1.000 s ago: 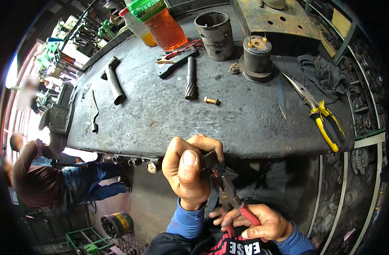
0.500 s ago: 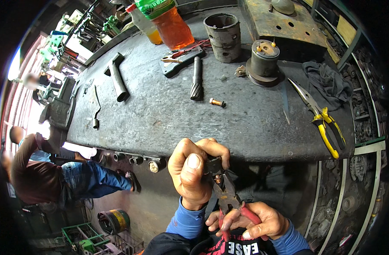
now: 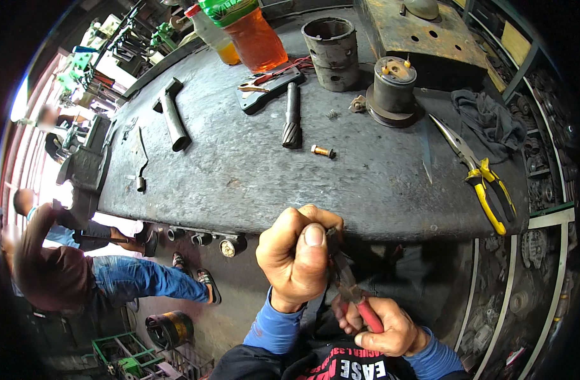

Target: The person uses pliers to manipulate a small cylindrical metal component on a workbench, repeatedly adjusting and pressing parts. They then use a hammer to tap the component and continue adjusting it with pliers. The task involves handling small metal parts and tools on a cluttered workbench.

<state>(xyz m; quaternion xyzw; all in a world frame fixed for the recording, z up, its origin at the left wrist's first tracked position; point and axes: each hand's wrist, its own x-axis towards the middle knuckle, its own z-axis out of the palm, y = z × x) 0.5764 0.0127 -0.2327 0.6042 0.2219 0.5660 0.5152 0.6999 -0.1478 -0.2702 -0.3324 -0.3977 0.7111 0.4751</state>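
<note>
My left hand (image 3: 297,256) is closed around a small dark part, mostly hidden by the fingers, in front of the bench's near edge. My right hand (image 3: 391,329) grips red-handled pliers (image 3: 350,291) from below. Their jaws reach up to the part beside my left fingers; the tips are hidden, so I cannot tell whether they pinch it. On the bench beyond lie a copper-coloured bolt (image 3: 323,151) and a dark shaft with a splined end (image 3: 292,120).
Across the dark bench (image 3: 239,183) are a hammer (image 3: 171,117), yellow-black long-nose pliers (image 3: 477,171), a multimeter (image 3: 268,93), a metal cylinder (image 3: 333,57), a round motor part (image 3: 394,88), a grey rag (image 3: 486,123) and an orange-liquid bottle (image 3: 258,41). Two people (image 3: 56,272) are at left.
My left hand has turned and now covers the part. The pliers have tilted and shifted slightly right, their handles closer together. At left, a person's legs have moved right.
</note>
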